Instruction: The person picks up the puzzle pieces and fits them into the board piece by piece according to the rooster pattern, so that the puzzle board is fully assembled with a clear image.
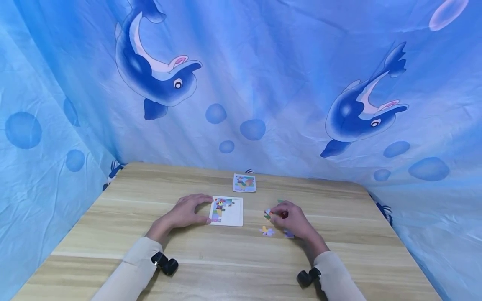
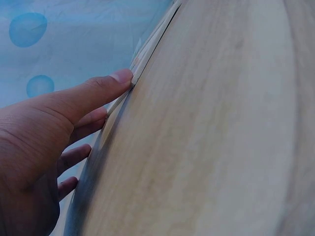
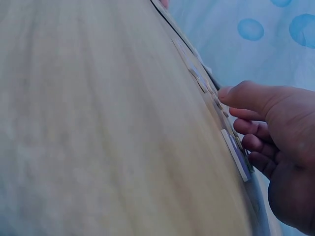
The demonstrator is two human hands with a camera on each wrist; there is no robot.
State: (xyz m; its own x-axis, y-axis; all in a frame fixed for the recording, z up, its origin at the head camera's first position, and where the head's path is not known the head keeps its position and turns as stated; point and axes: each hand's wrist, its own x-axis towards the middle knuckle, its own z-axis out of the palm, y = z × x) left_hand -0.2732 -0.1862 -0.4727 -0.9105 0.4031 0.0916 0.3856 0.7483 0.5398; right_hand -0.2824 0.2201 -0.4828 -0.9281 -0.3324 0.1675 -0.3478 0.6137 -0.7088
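Observation:
In the head view, a square white puzzle board (image 1: pixel 232 213) lies flat on the table, with coloured pieces filling its left side and part of its top. My left hand (image 1: pixel 184 213) holds the board by its left edge, thumb at the near corner and fingers at the far one. To the right, my right hand (image 1: pixel 293 219) pinches a small colourful puzzle piece (image 1: pixel 267 212) between thumb and fingers, low over the table. A yellow and lilac piece (image 1: pixel 266 231) lies just in front of it. Partly under the hand is a purple piece (image 1: pixel 288 234).
A square picture card (image 1: pixel 244 183) lies behind the board. A green piece (image 1: pixel 280 201) shows just beyond my right hand. The wooden table (image 1: pixel 211 263) ends at the back against a blue dolphin curtain (image 1: pixel 286 83).

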